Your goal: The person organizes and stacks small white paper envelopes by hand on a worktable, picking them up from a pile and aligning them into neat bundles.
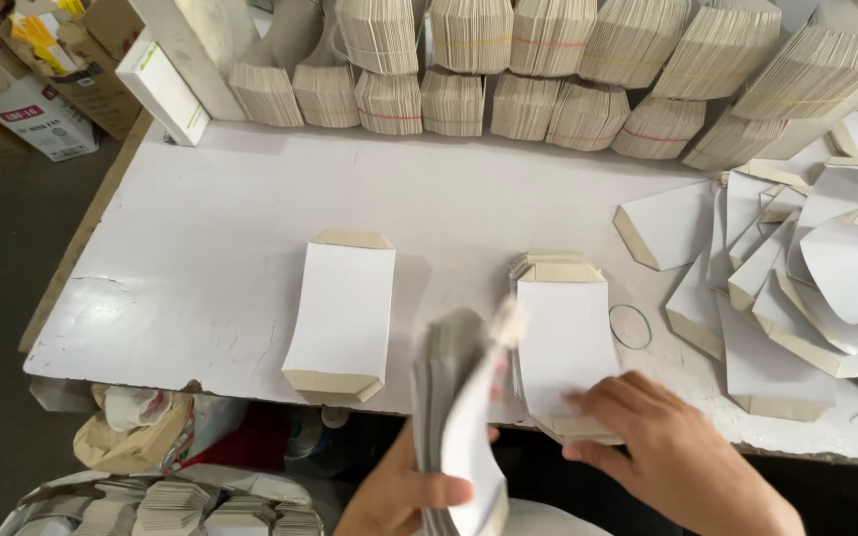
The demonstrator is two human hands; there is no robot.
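At lower centre, your left hand [404, 491] grips a card bundle [459, 417]; your right hand [662, 447] lies flat on the stack [563, 342], counting; next, lift it squarely.

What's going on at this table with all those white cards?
A person is sorting flat white card blanks at a white table. The left hand holds a thick bundle of blanks upright at the table's near edge, blurred by motion. The right hand rests its fingers on a neat stack of blanks. A single blank lies apart to the left, a green rubber band lies beside the stack, a loose heap sprawls at the right, and banded bundles line the back.
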